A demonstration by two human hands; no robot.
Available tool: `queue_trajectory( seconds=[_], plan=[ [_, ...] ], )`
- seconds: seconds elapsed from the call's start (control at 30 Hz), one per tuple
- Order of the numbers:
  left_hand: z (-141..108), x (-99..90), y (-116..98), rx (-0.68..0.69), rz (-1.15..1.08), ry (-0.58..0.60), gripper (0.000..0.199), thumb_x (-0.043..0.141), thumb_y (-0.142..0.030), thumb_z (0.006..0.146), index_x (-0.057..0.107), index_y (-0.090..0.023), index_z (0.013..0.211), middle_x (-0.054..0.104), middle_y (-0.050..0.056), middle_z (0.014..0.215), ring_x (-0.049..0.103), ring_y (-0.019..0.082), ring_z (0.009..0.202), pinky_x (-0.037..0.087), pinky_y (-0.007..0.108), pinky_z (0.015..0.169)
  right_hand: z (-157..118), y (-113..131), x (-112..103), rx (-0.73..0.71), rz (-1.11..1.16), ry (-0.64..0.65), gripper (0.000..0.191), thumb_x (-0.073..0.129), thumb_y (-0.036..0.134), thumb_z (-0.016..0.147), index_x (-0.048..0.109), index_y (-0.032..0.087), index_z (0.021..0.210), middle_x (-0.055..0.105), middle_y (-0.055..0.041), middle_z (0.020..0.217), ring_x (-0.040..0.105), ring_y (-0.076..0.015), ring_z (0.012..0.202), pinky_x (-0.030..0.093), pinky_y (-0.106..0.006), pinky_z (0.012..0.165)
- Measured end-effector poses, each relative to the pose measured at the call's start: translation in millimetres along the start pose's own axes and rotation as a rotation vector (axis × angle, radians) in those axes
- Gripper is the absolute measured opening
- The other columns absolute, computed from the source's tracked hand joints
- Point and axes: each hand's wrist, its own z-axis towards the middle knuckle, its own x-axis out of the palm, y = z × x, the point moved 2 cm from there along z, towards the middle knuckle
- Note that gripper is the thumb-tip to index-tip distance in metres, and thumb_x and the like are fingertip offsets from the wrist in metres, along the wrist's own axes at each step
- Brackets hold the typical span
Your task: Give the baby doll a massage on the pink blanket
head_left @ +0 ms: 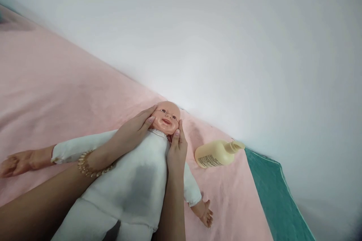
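Note:
A baby doll (132, 173) in a white cloth suit lies on its back, its smiling face turned up and its arms spread to both sides. My left hand (140, 123), with a beaded bracelet (90, 163) at the wrist, is laid along one cheek of the doll's head (167, 115). Against the opposite cheek and jaw rests my right hand (177, 147), so the head is cupped between both palms. Fingertips on the far sides of the head are partly hidden. A grey patch marks the front of the suit.
A pale yellow pump bottle (215, 154) lies tilted to the right of the doll. Pink cloth (68, 79) spreads under everything, with a green surface (274, 188) showing at the right. A white wall (226, 45) rises behind.

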Motion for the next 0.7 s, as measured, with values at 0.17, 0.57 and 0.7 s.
queue_trajectory(
  seconds=[0.17,0.57,0.7],
  plan=[
    [-1,-1.8,-3,-0.030,-0.005,-0.001,0.059,0.027,-0.049,0.103,0.036,-0.019,0.153,0.040,0.004,0.154,0.039,0.025,0.140,0.031,0.040,0.118,0,2,-1,-0.011,-0.042,0.006,0.062,0.038,0.056,0.098,0.041,0.023,0.149,0.044,-0.0066,0.153,0.044,-0.0212,0.140,0.041,-0.041,0.111],
    [-11,-19.9,-40,0.028,0.121,-0.069,0.070,0.041,-0.061,0.095,0.041,-0.019,0.151,0.045,0.009,0.150,0.043,0.037,0.136,0.040,0.045,0.110,-18,58,-24,-0.035,-0.238,-0.071,0.054,0.048,0.048,0.095,0.054,0.019,0.140,0.051,-0.0108,0.148,0.054,-0.0257,0.130,0.048,-0.040,0.103],
    [-28,-30.2,-79,0.087,0.037,0.011,0.050,0.043,-0.062,0.095,0.064,-0.032,0.129,0.065,0.001,0.128,0.061,0.033,0.115,0.053,0.037,0.092,-31,93,-65,-0.136,-0.214,-0.330,0.043,0.046,0.044,0.095,0.063,0.021,0.127,0.067,-0.0098,0.124,0.069,-0.0178,0.083,0.054,-0.032,0.075]
  ],
)
